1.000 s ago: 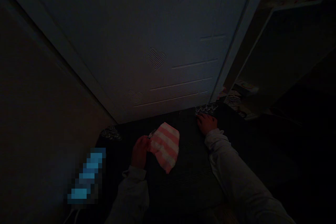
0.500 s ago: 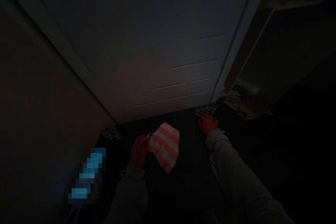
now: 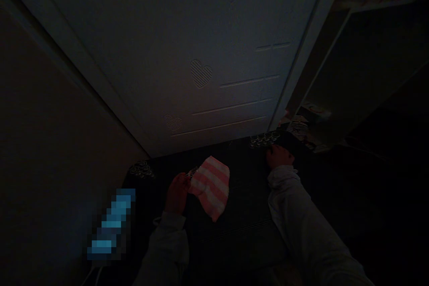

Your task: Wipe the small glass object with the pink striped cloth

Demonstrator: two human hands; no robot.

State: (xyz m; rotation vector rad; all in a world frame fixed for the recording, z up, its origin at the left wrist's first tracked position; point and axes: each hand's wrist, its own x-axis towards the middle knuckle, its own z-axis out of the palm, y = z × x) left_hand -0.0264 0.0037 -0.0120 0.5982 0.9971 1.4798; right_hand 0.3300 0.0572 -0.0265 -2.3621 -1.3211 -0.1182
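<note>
The light is very dim. My left hand (image 3: 177, 193) is closed around a small shiny object (image 3: 191, 172), which shows only in part at the fingertips. Right against those fingers, a pink-and-white striped cloth (image 3: 212, 187) lies crumpled on the dark tabletop (image 3: 246, 205). My right hand (image 3: 280, 156) rests at the table's far right, its fingers curled in; what they hold, if anything, is lost in shadow. Just beyond it stand several small round shiny pieces with ring-like rims (image 3: 264, 138), in rows.
A similar cluster of round shiny pieces (image 3: 140, 169) sits at the far left corner. Behind the table rises a pale panel (image 3: 201, 31) with embossed hearts and lines. A pixelated bright blue screen (image 3: 112, 223) is at the left; stacked items (image 3: 300, 127) lie at right.
My right hand has drawn back to the right, off the front of the right-hand cluster, and its fingers look more curled. The left hand and the striped cloth have stayed put.
</note>
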